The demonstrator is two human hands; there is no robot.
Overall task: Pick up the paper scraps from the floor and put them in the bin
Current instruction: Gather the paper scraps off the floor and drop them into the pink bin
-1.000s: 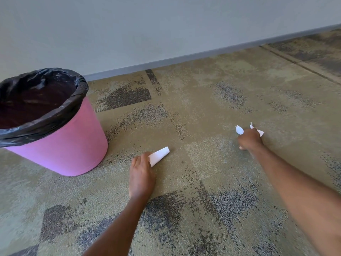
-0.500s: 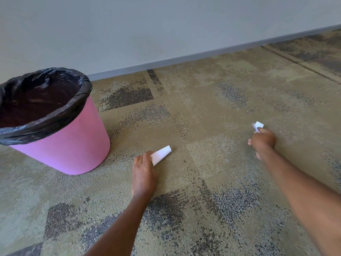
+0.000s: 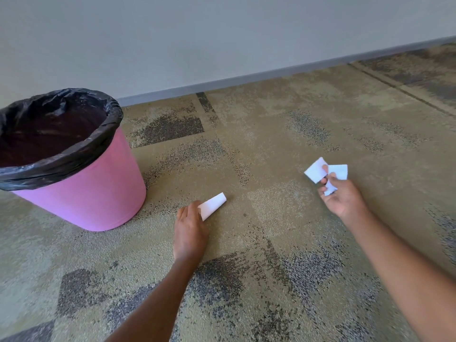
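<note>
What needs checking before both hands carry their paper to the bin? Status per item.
1. Right hand grips its paper scraps: ok, pinched between thumb and fingers, lifted off the carpet.
2. Left hand grips the folded scrap: cannot tell, the fingers cover its near end.
3. Bin upright, mouth open: ok.
4. Liner seated over the rim: ok.
5. Path from the hands to the bin: ok, only carpet between.
6. Other scraps left on the floor: none in view; cannot tell beyond the frame.
</note>
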